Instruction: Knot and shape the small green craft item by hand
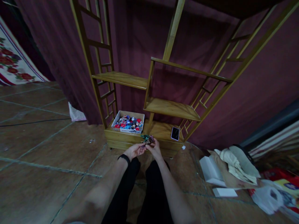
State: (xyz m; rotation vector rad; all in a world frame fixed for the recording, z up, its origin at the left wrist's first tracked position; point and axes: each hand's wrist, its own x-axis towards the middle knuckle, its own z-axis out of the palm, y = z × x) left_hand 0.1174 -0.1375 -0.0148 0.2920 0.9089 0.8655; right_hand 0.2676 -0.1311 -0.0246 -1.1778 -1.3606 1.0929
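In front of the wooden shelf's low base, a small, dark figurine with green and purple parts is held between my two hands. My left hand, with a black band on its wrist, supports it from below left with curled fingers. Pinching the purple side from the right is my right hand. Fine details of the figurine are too small to make out. Just beyond my left hand, an open cardboard box full of small red, blue and white figures sits on the base.
A phone lies on the right of the base. The wooden shelf rises ahead against a dark red curtain. To the right on the floor are a white box, a pale cloth and a plastic bag.
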